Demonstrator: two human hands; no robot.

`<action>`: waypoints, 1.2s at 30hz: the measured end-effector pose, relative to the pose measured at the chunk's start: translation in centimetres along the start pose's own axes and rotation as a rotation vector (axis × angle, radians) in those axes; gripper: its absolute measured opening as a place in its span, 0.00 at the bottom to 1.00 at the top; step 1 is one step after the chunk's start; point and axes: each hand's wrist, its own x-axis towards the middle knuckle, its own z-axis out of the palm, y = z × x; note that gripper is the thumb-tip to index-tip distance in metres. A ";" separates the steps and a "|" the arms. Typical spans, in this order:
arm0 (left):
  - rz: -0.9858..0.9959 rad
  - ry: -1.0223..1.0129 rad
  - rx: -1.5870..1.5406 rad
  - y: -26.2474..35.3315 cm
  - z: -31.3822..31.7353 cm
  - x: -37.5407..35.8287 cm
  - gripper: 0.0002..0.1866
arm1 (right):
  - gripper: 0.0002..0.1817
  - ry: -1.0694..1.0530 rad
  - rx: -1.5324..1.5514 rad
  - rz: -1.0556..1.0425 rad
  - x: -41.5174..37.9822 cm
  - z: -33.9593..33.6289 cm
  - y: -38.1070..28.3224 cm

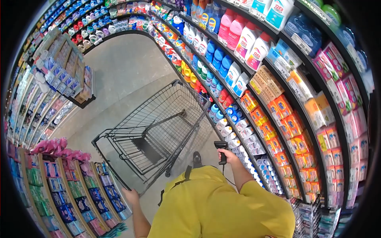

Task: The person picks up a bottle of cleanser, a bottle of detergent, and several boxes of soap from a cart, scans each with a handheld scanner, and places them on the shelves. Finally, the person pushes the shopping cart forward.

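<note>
My left hand (131, 196) is closed around the near end of the handle of a dark wire shopping cart (152, 129). The cart's basket holds nothing that I can see, apart from a dark panel in its mesh. In my right hand (230, 156) is a black handheld barcode scanner (221, 146), gripped by its handle with a cable hanging below. The scanner is near the lower right shelves, beside white bottles (230, 137), and does not appear to touch them.
Curved shelves on the right carry detergent bottles (258, 51) and orange packs (291, 123). At left stand a display rack (65, 67) and shelves of packaged goods (59, 194). Grey floor (123, 63) stretches ahead between them.
</note>
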 end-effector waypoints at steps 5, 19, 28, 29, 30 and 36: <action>0.218 0.036 -0.074 0.4 -2.3 -0.9 0.25 | 0.11 0.080 0.033 -0.023 -4.9 -0.5 5.7; 0.095 -0.269 -0.272 -7.4 -8.3 -2.9 0.33 | 0.15 0.309 0.303 -0.067 -13.1 -5.9 19.9; 0.189 -0.154 -0.055 -17.8 -8.8 -1.2 0.36 | 0.10 0.223 0.170 -0.227 -9.8 0.2 16.6; 0.189 -0.150 -0.055 -16.1 -10.0 -2.3 0.36 | 0.11 0.206 0.128 -0.249 -9.5 1.1 16.3; 0.098 -0.190 -0.058 -14.4 -11.4 -3.6 0.36 | 0.11 0.202 0.127 -0.247 -9.2 2.0 16.0; 0.155 -0.118 -0.014 -15.8 -11.7 -4.7 0.35 | 0.13 0.207 0.011 -0.248 -7.7 4.1 15.7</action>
